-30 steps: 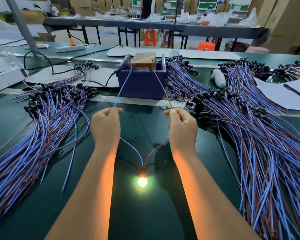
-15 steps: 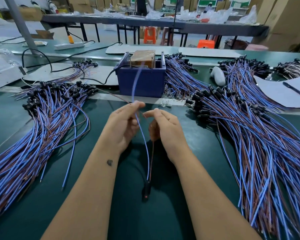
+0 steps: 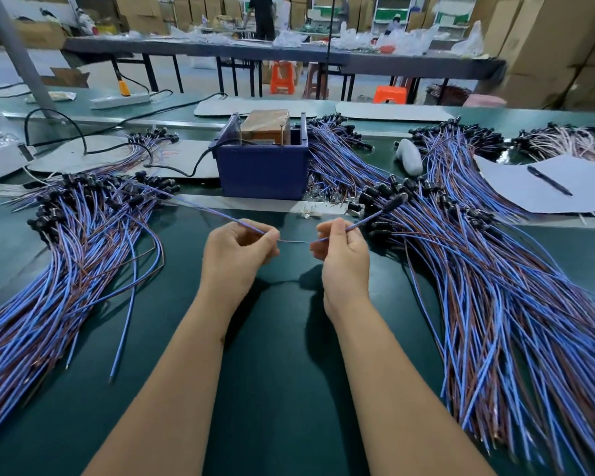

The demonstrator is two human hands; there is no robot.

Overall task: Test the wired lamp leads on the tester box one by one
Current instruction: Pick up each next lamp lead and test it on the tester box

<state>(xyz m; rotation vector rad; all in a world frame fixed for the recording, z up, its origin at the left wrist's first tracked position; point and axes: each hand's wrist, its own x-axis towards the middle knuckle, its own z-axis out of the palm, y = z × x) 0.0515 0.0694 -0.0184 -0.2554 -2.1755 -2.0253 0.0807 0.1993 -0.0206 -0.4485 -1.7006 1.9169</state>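
My left hand point(image 3: 236, 255) is curled round one lamp lead point(image 3: 200, 207), pinching it near its bare end; the wire runs long and blurred up and to the left from the fingers point(image 3: 267, 240), out over the left pile of leads point(image 3: 69, 262). My right hand point(image 3: 344, 259) pinches a second lead point(image 3: 371, 218) the same way, and that one slants up and to the right, its black lamp holder point(image 3: 397, 199) hanging just over the right pile of leads point(image 3: 495, 286). The two stripped tips point at each other in the gap between my hands, close but apart, above the green tabletop point(image 3: 289, 372).

What matters for the coming move, as I judge it: the blue tester box point(image 3: 261, 170) sits straight ahead beyond both hands, between the piles, its two upright contact pins point(image 3: 281, 132) at the top. The right hand's lead is the likelier one for testing, and its free ends must swing forward towards those pins, while the left one looks bound for its pile.
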